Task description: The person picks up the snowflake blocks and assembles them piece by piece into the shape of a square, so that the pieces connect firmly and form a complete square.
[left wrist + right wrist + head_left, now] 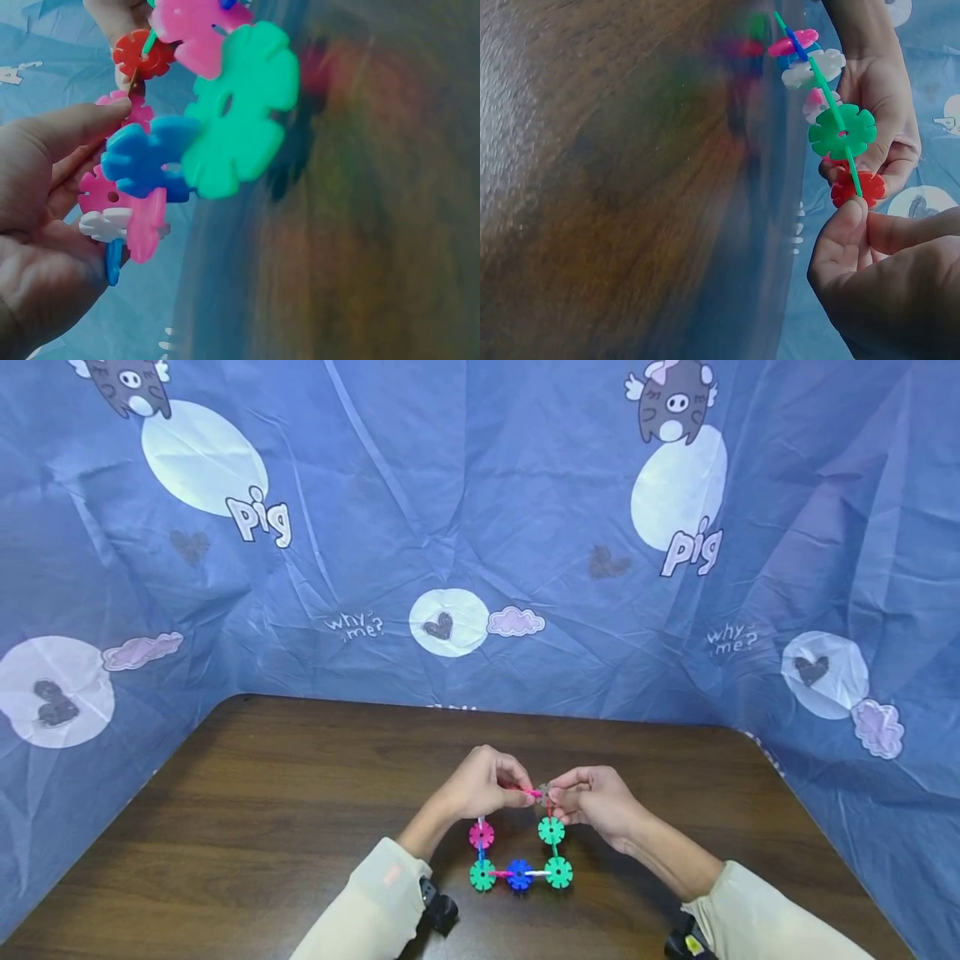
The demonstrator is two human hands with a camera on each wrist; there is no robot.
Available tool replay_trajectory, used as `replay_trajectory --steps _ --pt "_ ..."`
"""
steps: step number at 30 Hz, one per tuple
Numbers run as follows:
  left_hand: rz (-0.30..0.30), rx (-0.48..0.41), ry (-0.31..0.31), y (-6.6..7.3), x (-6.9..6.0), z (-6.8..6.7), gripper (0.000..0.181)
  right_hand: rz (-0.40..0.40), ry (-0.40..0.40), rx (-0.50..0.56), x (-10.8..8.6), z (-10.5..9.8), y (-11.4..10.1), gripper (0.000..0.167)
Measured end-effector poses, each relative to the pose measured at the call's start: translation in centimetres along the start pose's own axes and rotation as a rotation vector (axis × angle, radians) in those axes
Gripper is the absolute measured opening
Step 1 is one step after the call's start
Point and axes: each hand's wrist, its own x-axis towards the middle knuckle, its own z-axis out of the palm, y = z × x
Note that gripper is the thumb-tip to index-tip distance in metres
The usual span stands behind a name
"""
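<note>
Snowflake discs joined edge to edge form a squarish frame between both hands. My left hand (480,783) pinches a pink snowflake disc (532,792), turned nearly edge-on, on the frame's far side. Right of it, my right hand (600,802) pinches the corner disc, a red snowflake disc (859,187) in the right wrist view. Green discs (558,872) and a blue disc (519,874) make up the near side; a magenta disc (482,835) is on the left. In the left wrist view, the left thumb and fingers lie around the pieces, partly hidden by a green disc (240,112).
The brown wooden table (300,777) extends beneath and around the hands. A blue printed cloth (450,527) hangs behind it and along both sides. Black wrist cameras sit at the left cuff (439,910) and right cuff (686,937).
</note>
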Motion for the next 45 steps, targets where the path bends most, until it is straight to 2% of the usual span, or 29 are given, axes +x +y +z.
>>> replay_trajectory --steps 5,9,12,14,16,19,21,23,25,30,36,45 --pt "-0.022 0.068 -0.035 0.0 0.3 -0.3 0.008 0.036 -0.007 0.017 0.3 -0.4 0.6 0.021" --pt "-0.035 0.105 -0.079 -0.2 0.4 -1.4 0.015 0.047 0.003 0.012 0.6 -0.6 1.3 0.02" --pt "-0.08 0.111 -0.081 -0.4 0.3 -2.6 0.023 0.051 0.021 0.001 0.9 -0.9 1.5 0.021" --pt "-0.141 0.087 -0.073 -0.7 0.0 -3.4 0.025 0.057 0.036 -0.001 1.2 -1.1 1.5 0.022" --pt "-0.221 0.009 -0.068 -1.1 -0.2 -3.8 0.025 0.066 0.05 0.001 1.7 -1.5 1.6 0.023" --pt "-0.329 -0.191 -0.057 -1.7 -0.3 -3.9 0.027 0.083 0.064 0.007 2.6 -2.1 1.8 0.024" --pt "-0.378 -0.311 -0.031 -2.2 -0.1 -3.8 0.028 0.098 0.062 0.004 3.2 -2.5 1.9 0.025" --pt "-0.405 -0.371 0.007 -2.6 0.2 -3.6 0.027 0.11 0.059 -0.009 3.7 -2.6 1.9 0.025" --pt "-0.433 -0.39 0.047 -3.1 0.7 -3.5 0.025 0.127 0.055 -0.02 4.4 -2.7 1.8 0.025" --pt "-0.478 -0.364 0.088 -3.8 1.9 -3.9 0.021 0.174 0.041 -0.049 6.1 -3.1 1.2 0.026" --pt "-0.472 -0.285 0.095 -4.3 3.0 -4.1 0.02 0.184 0.006 -0.138 7.6 -3.6 0.5 0.022" --pt "-0.473 -0.159 0.113 -4.6 3.0 -4.2 0.016 0.174 0.022 -0.251 8.2 -3.2 0.7 0.009"
